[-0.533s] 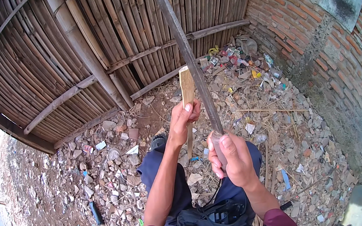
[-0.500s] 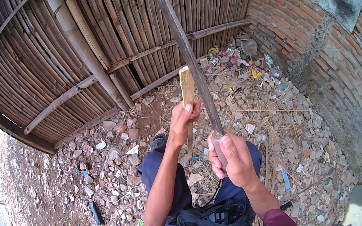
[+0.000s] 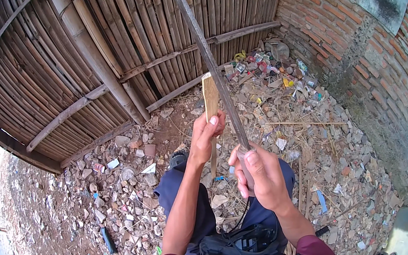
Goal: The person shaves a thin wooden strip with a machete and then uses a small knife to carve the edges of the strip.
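Observation:
A flat, pale strip of split wood or bamboo (image 3: pixel 210 97) stands nearly upright in front of me. My left hand (image 3: pixel 206 136) is closed around its middle, and its narrow lower end shows below my fist. My right hand (image 3: pixel 264 176) grips the handle of a machete (image 3: pixel 210 58), thumb along the top. The long, dark grey blade points up and away, leaning left, and its tip is cut off by the upper edge of the view. The blade lies just right of the strip's top; I cannot tell whether they touch.
Rubble and stones (image 3: pixel 132 212) cover the ground around my bent legs. A bamboo-slat wall (image 3: pixel 157 29) rises ahead, and a brick wall (image 3: pixel 372 49) stands on the right. Litter (image 3: pixel 262 60) is heaped in their corner. A black pouch (image 3: pixel 242 242) hangs at my waist.
My right hand has turned slightly, so the machete blade looks a little narrower and its handle end sits slightly higher and further left. My left hand and the strip are almost still.

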A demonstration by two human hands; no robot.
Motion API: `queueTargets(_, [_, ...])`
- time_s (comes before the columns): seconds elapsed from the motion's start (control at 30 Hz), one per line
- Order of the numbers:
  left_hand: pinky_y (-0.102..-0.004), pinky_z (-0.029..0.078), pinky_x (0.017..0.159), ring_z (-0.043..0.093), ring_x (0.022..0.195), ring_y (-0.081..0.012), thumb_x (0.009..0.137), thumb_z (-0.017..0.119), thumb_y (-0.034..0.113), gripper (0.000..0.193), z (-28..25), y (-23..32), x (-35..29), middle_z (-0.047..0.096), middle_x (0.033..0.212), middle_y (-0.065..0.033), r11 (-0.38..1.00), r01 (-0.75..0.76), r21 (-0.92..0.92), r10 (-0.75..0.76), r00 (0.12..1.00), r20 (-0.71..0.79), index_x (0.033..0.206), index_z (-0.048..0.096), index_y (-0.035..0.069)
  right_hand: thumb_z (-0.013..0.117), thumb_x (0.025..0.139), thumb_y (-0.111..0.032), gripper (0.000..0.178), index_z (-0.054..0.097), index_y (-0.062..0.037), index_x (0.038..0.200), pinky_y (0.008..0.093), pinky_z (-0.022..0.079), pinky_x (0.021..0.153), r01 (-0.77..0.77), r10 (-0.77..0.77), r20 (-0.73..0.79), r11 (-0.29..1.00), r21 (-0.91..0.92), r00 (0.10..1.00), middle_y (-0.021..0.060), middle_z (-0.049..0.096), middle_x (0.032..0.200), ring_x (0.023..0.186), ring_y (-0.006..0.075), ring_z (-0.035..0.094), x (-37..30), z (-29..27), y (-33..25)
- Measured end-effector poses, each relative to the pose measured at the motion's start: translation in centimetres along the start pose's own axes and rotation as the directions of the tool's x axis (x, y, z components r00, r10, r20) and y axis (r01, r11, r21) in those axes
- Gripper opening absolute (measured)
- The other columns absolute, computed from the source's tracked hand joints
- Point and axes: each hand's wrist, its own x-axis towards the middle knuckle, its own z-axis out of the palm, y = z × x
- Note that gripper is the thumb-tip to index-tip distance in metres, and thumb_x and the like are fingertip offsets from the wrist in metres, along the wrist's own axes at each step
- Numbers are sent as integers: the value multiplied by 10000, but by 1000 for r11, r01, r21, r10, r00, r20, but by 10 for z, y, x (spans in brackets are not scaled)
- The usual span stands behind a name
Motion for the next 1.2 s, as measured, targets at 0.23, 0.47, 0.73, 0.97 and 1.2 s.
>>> queueTargets(0.23, [-258, 388, 660, 475, 747, -64, 997, 701, 262, 274, 5, 10, 1, 542, 847, 30, 997, 4, 83, -9, 998, 57, 1080, 610, 18, 506, 1142, -371, 430, 671, 24, 1103, 261, 462, 490, 103, -138, -119, 961, -258, 983, 13, 576, 642, 499, 93, 586, -8, -24, -2])
queueTargets(0.47, [-286, 422, 697, 493, 763, -87, 1072, 620, 265, 228, 4, -1, 1, 539, 836, 23, 986, 105, 129, -130, 971, 202, 994, 595, 52, 471, 1142, -444, 511, 661, 28, 1109, 262, 445, 459, 43, -96, -160, 950, -308, 982, 9, 534, 625, 500, 96, 589, -26, -38, -22])
queueTargets(0.73, [-318, 434, 696, 490, 725, -109, 1129, 553, 435, 473, 17, -3, 2, 500, 742, 21, 948, 186, 260, -245, 944, 222, 835, 545, 63, 544, 1118, -367, 387, 612, 14, 1122, 251, 450, 467, -23, -3, -155, 985, -170, 988, 22, 553, 692, 512, 85, 571, -36, -55, -27])
queueTargets(0.97, [-372, 354, 560, 405, 621, -93, 1062, 668, 469, 558, 20, -32, -3, 430, 622, 19, 860, 228, 457, -300, 950, 90, 732, 585, 27, 584, 1100, -284, 291, 579, 6, 1110, 248, 444, 449, -2, -41, -196, 977, -214, 980, 11, 531, 720, 485, 80, 529, -35, -53, -17])
queueTargets(1.2, [-411, 304, 472, 348, 511, -112, 1073, 655, 418, 629, 65, -7, 22, 358, 510, -28, 906, 109, 410, -94, 994, -56, 639, 577, -31, 553, 1115, -461, 485, 546, 22, 1158, 247, 424, 432, 126, -221, -296, 943, -307, 929, 20, 480, 665, 459, 101, 511, -48, -45, -44])
